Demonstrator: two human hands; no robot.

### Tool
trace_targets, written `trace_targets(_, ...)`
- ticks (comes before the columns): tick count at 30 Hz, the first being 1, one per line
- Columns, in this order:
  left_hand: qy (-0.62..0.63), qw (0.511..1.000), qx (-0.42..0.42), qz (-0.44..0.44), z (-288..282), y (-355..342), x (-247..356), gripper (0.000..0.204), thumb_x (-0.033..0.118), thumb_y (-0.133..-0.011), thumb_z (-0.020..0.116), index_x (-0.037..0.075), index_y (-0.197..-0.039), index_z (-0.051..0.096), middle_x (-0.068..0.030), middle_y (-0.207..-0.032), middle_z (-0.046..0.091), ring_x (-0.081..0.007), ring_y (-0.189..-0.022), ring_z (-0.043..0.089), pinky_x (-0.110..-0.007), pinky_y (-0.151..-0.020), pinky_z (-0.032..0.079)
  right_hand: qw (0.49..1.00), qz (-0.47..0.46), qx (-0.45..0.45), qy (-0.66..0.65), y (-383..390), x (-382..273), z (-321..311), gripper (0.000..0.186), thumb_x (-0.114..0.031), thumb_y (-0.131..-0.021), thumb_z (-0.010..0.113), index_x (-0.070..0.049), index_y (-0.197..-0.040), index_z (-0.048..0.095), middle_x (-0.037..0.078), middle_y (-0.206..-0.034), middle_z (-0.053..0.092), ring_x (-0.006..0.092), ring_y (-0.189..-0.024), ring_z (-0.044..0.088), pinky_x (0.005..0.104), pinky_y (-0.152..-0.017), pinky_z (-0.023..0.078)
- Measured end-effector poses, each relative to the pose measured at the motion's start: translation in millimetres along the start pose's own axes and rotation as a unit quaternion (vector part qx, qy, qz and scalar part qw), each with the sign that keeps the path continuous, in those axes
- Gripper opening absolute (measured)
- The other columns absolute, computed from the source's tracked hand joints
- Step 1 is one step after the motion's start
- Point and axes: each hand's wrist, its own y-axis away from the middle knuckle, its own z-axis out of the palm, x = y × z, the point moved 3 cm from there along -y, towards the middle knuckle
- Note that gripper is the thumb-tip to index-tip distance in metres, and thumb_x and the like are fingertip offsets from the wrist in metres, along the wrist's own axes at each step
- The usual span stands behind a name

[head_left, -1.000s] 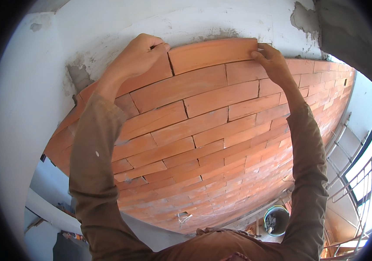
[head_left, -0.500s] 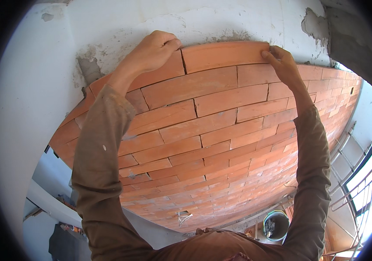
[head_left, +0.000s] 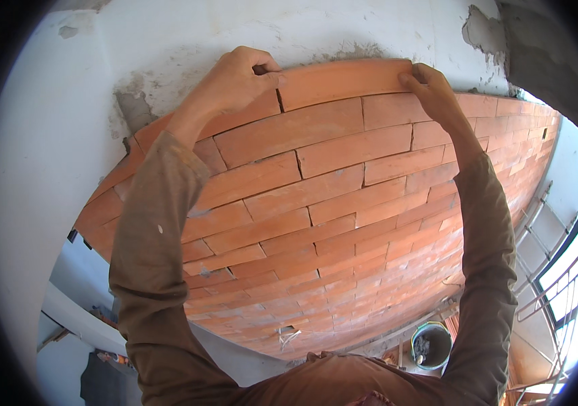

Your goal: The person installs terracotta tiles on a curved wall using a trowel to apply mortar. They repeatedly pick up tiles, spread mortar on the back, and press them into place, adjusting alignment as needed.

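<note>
A long, flat terracotta brick (head_left: 346,82) lies in the top course of the brick wall (head_left: 329,155), against the white plaster above. My left hand (head_left: 240,78) is closed at its left end, the thumb over the dark upright joint with the neighbouring brick (head_left: 251,111). At the other end, my right hand (head_left: 433,90) grips the corner, thumb on the front face and fingers curled past the edge. What the hidden fingertips of both hands touch cannot be seen.
Scuffed white plaster (head_left: 187,34) with bare grey patches rises above the bricks. Low on the right stands a dark bucket (head_left: 431,345) with grey material inside. Metal scaffold-like bars (head_left: 559,304) stand by the bright opening at far right. Wires (head_left: 289,335) poke from a hole low in the wall.
My left thumb has come down over the joint at the brick's left end. The right hand keeps its grip on the right end. The whole view has shifted slightly.
</note>
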Motion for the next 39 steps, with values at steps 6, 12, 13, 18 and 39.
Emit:
trace_targets(6, 0.020, 0.998, 0.051, 0.036, -1.6, -4.2, 7.9, 0.023, 0.024, -0.092, 0.072, 0.001, -0.097, 0.074, -0.0078, -0.089, 0.073, -0.0172, -0.082, 0.064, -0.035, -0.077, 0.052, 0.998, 0.013, 0.040, -0.037, 1.5, -0.3, -13.3, 0.052, -0.043, -0.094, 0.065, 0.003, -0.117, 0.066, 0.013, -0.109, 0.070, 0.0221, -0.102, 0.063, 0.0355, -0.090, 0.048)
trace_targets(12, 0.087, 0.983, 0.133, 0.095, -4.8, 10.5, 65.3, 0.022, 0.022, -0.092, 0.071, 0.002, -0.102, 0.072, -0.0023, -0.090, 0.071, -0.0098, -0.083, 0.060, -0.028, -0.074, 0.048, 0.978, -0.038, 0.160, -0.125, 54.7, -18.1, -48.9, 0.032, -0.025, -0.096, 0.067, 0.002, -0.111, 0.065, 0.007, -0.106, 0.068, 0.0141, -0.102, 0.058, 0.0291, -0.093, 0.044)
trace_targets(13, 0.092, 0.980, 0.138, 0.105, -5.7, 19.0, 74.8, 0.022, 0.022, -0.092, 0.071, 0.002, -0.102, 0.072, -0.0024, -0.091, 0.071, -0.0093, -0.083, 0.059, -0.028, -0.073, 0.047, 0.975, -0.036, 0.174, -0.131, 67.0, -22.8, -54.5, 0.031, -0.024, -0.096, 0.066, 0.002, -0.112, 0.065, 0.006, -0.105, 0.068, 0.0137, -0.101, 0.058, 0.0286, -0.093, 0.044)
trace_targets(18, 0.144, 0.954, 0.157, 0.212, 63.0, 79.9, 93.1, 0.019, 0.020, -0.091, 0.071, 0.002, -0.097, 0.068, -0.0089, -0.087, 0.067, -0.0196, -0.083, 0.063, -0.034, -0.075, 0.049, 0.973, 0.082, 0.191, -0.103, 166.1, -23.1, -61.2, 0.030, -0.019, -0.097, 0.063, 0.003, -0.117, 0.063, 0.003, -0.106, 0.065, 0.0133, -0.101, 0.056, 0.0280, -0.094, 0.043)
trace_targets(39, 0.488, 0.450, -0.366, -0.652, 587.2, 497.3, 61.4, 0.020, 0.025, -0.093, 0.069, 0.006, -0.100, 0.064, -0.0040, -0.085, 0.064, -0.0149, -0.072, 0.059, -0.030, -0.062, 0.046, 0.530, 0.799, 0.066, -0.276, 746.8, 144.2, 87.4, 0.041, -0.029, -0.090, 0.075, 0.009, -0.106, 0.067, 0.014, -0.093, 0.070, 0.0224, -0.077, 0.069, 0.0352, -0.064, 0.057)
